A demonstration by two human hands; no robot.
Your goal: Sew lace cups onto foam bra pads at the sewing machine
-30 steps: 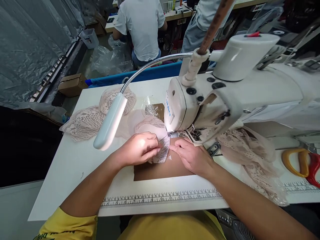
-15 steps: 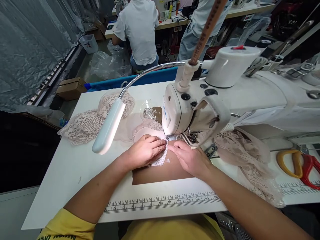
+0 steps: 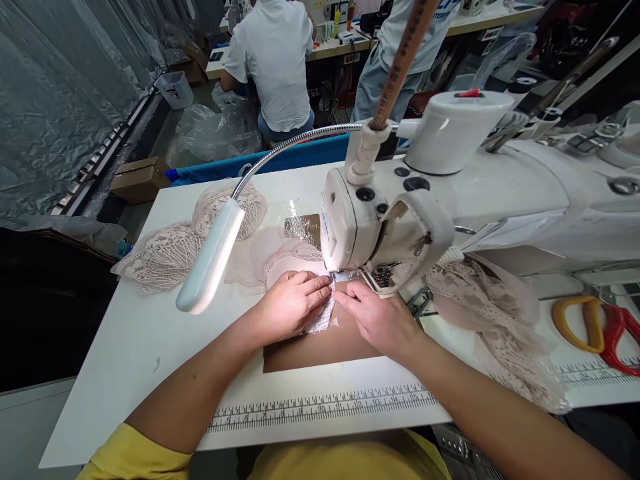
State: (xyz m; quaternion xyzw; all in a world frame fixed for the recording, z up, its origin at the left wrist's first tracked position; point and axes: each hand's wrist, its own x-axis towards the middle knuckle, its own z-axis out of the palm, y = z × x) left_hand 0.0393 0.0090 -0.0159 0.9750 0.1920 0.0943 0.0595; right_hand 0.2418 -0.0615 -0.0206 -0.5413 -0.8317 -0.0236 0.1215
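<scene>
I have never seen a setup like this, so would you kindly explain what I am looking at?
Happily. There is no robot here: a camera on a person's head looks forward and down at two bare hands. The big white machine is a sewing machine, and a lamp on a bendy metal neck hangs over the white table.

The left hand rests on a pale lace piece by the needle area; whether it pinches or only presses, I cannot tell. The right hand has its fingertips at that piece's edge.

Lace cups lie at the left, and a lace bundle and yellow and red handles at the right. A ruler scale runs along the near edge.
</scene>
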